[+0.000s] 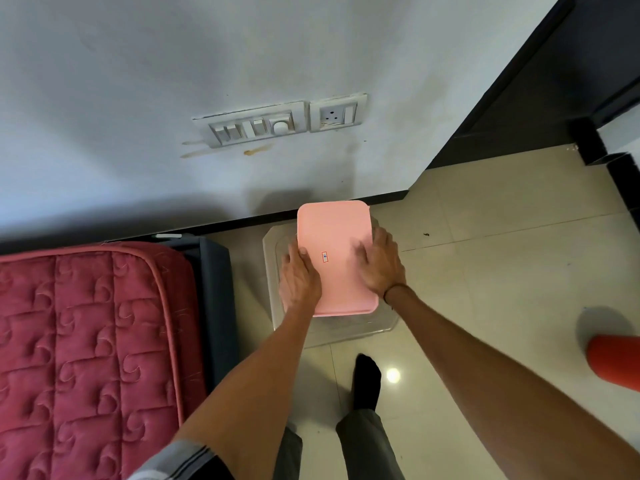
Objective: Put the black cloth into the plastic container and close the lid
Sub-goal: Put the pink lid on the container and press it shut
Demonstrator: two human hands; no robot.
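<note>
A person stands over a clear plastic container (332,327) on the tiled floor (485,271), holding its pink lid (334,237) above the opening w/ both hands. Left hand (299,278) grips the lid's near-left edge, thumb on top; right hand (381,265) lies flat, fingers spread, on its right side. The black cloth isn't visible, possibly already inside, hidden beneath the lid. Lid looks not yet seated: lining it up & pressing it shut remain. A red mattress (86,341) lies at left.

Home bedroom: quilted mattress (86,341), wall switches (256,128)
</note>
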